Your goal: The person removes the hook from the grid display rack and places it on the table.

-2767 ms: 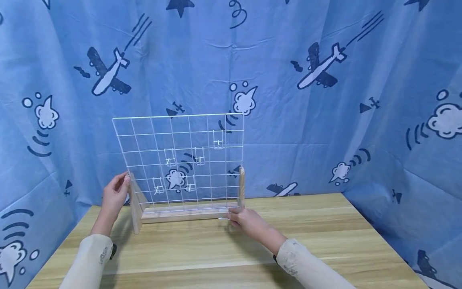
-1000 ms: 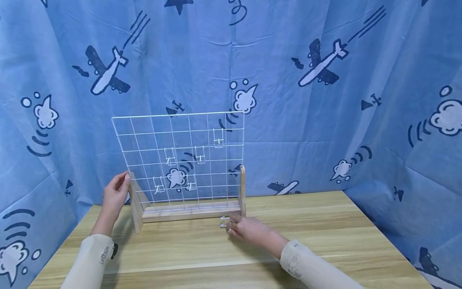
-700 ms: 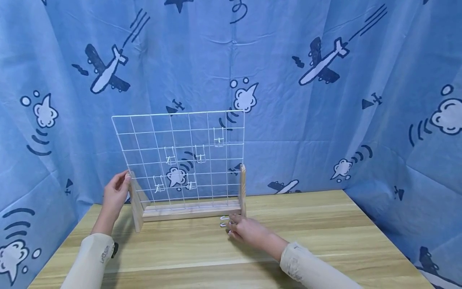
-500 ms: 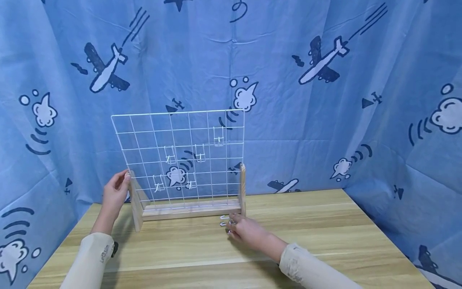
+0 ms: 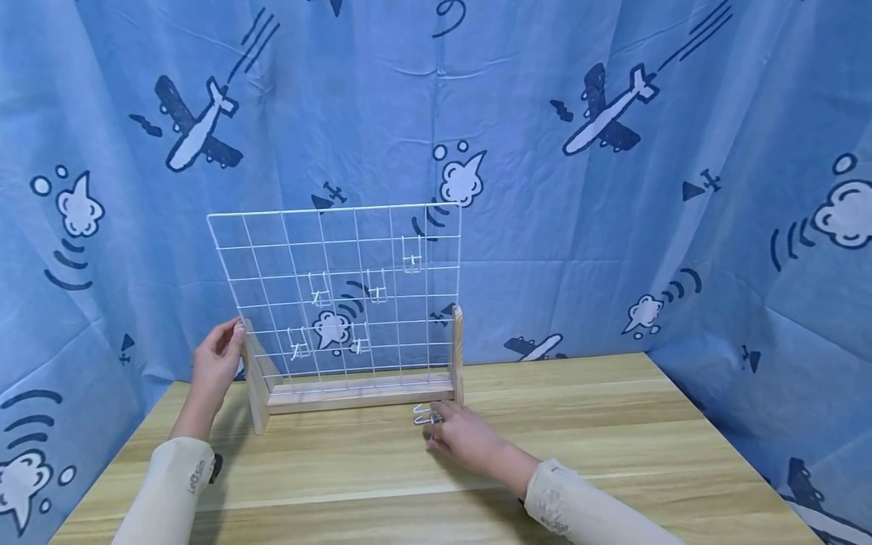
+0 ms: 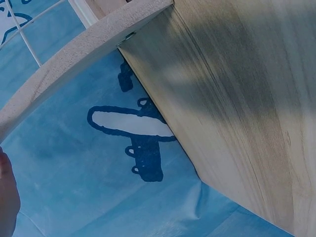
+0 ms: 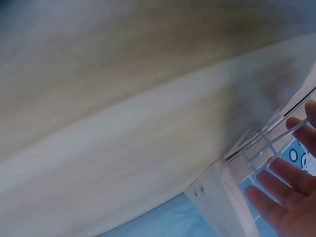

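A white wire grid panel (image 5: 334, 209) stands upright in a pale wooden stand (image 5: 361, 399) on the table. My left hand (image 5: 216, 365) pinches the top of the stand's left upright (image 5: 255, 386) between thumb and fingers; in the left wrist view that upright (image 6: 74, 61) crosses the upper left, with only a bit of the hand (image 6: 7, 197) showing. In front of the stand's right end, my right hand (image 5: 470, 437) holds a white wire hook (image 5: 422, 414), its two prongs pointing left. The right wrist view shows the hook (image 7: 266, 140) at the fingertips, the other fingers spread.
Several white hooks hang on the grid, one at upper right (image 5: 412, 263), others at middle and lower left, such as a lower hook (image 5: 298, 350). A blue curtain (image 5: 518, 227) with printed planes surrounds the wooden table (image 5: 579, 424) at back and sides.
My right hand has come away from the stand's base board towards me, and the hook's prongs now show beside its fingers. The left hand stays on the upright.
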{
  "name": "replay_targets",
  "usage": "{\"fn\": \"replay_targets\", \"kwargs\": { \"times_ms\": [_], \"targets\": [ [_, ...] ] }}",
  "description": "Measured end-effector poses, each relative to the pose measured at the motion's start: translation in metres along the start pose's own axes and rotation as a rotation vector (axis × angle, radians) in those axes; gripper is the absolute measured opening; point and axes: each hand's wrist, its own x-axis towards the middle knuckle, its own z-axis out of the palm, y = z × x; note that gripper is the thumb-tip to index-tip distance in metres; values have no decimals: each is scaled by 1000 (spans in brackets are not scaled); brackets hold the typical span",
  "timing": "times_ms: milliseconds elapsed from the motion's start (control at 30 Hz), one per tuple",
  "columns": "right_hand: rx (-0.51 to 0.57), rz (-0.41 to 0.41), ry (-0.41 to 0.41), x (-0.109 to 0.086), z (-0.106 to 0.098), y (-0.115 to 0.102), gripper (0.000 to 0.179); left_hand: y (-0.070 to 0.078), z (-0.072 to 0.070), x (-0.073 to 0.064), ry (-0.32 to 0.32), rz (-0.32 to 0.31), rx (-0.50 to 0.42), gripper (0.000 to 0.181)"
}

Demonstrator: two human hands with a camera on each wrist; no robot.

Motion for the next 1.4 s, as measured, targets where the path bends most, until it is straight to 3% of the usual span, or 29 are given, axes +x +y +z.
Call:
{"fn": "replay_targets", "kwargs": {
  "times_ms": [300,667,900,1100,1267,1400],
  "targets": [
    [-91,-16,19,2,6,-4,18,0,1,0,7,15,-9,52],
    [-110,19,-50,-3,2,-9,34,-2,3,2,49,36,-45,47],
    [-120,13,-60,-4,2,-10,33,-1,2,3,34,-6,-24,49],
    [-104,16,-68,-4,-1,-11,44,-1,2,2,41,-1,-29,48],
    [-87,-6,-28,-6,-3,-9,53,1,2,1,33,-7,-14,50],
    [-62,-61,81,-7,-5,-5,52,-1,2,3,32,-18,-27,49]
  ]
}}
